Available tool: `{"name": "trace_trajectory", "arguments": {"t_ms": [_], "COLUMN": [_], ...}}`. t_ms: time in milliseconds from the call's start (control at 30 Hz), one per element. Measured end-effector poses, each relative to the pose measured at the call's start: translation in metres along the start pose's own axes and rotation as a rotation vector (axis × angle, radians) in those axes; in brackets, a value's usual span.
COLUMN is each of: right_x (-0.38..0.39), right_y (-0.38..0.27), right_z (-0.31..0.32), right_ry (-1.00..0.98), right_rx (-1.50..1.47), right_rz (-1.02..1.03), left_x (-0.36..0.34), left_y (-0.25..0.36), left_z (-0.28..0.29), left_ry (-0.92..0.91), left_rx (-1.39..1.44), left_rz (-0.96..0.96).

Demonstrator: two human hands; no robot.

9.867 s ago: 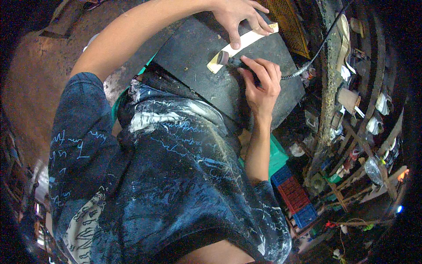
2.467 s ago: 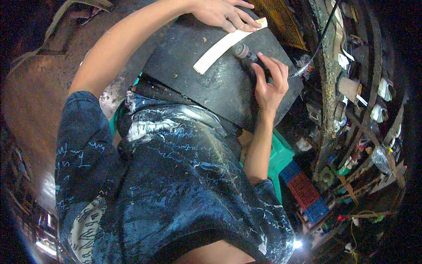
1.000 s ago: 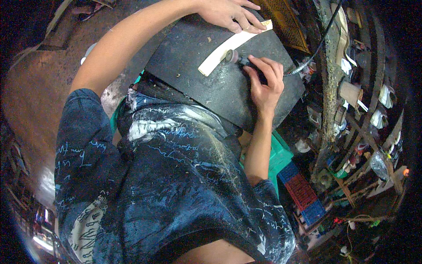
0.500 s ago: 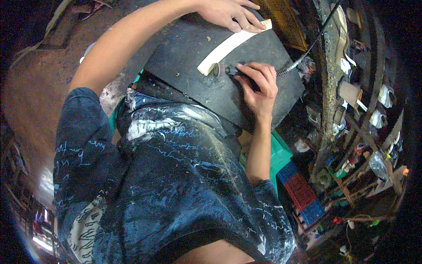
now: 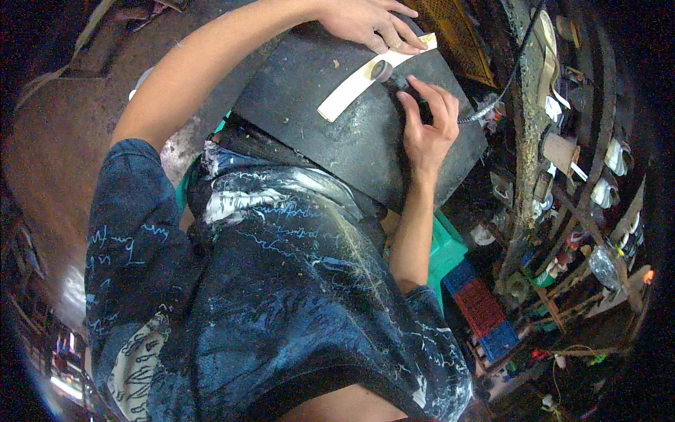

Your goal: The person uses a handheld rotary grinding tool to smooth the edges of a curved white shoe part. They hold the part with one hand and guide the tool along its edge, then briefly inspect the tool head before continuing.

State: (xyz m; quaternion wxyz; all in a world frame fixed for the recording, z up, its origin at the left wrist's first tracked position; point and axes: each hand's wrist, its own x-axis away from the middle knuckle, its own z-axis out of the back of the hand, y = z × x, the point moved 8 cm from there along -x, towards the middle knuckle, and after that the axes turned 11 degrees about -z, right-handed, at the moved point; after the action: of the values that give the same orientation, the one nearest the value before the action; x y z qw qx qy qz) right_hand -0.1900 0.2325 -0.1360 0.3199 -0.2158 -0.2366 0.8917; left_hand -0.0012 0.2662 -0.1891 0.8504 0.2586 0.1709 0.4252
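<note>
A curved white strip (image 5: 349, 90) with a yellowish far end lies across a dark board (image 5: 309, 133). My left hand (image 5: 365, 27) reaches over from the left, its fingers stretched out and spread, the tips pressing on the strip's far end. In my right hand (image 5: 434, 126) is a rotary grinder (image 5: 401, 86) with a dark handpiece, partly hidden by the fingers. Its round grinding head (image 5: 382, 70) is at the strip's near-side edge, around mid-length; whether it touches cannot be made out. A flexible shaft (image 5: 485, 111) runs from behind the hand toward the upper right.
An orange-brown perforated crate (image 5: 460, 42) stands beyond the board. Cluttered racks (image 5: 555, 148) with shoe-like pieces fill the right side. A green plastic stool or crate (image 5: 444, 246) and a blue-and-red mat (image 5: 479, 302) are by my right arm.
My right hand has moved the grinder up and right along the strip, from its near end to around its middle. The left hand and the strip have hardly shifted.
</note>
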Motion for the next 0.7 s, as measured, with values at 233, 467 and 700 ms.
{"name": "trace_trajectory", "arguments": {"t_ms": [233, 467, 700], "right_x": [0.006, -0.003, 0.003], "right_y": [-0.012, 0.000, -0.018], "right_z": [-0.004, -0.001, -0.010], "right_ry": [-0.069, 0.017, -0.064], "right_rx": [0.022, 0.036, 0.034], "right_rz": [0.057, -0.010, 0.024], "left_x": [-0.004, -0.004, -0.005], "left_y": [-0.006, -0.007, -0.007], "left_z": [-0.008, -0.006, -0.006], "left_ry": [-0.001, 0.008, -0.002], "left_rx": [-0.024, -0.013, -0.026], "left_rz": [0.015, -0.007, 0.015]}}
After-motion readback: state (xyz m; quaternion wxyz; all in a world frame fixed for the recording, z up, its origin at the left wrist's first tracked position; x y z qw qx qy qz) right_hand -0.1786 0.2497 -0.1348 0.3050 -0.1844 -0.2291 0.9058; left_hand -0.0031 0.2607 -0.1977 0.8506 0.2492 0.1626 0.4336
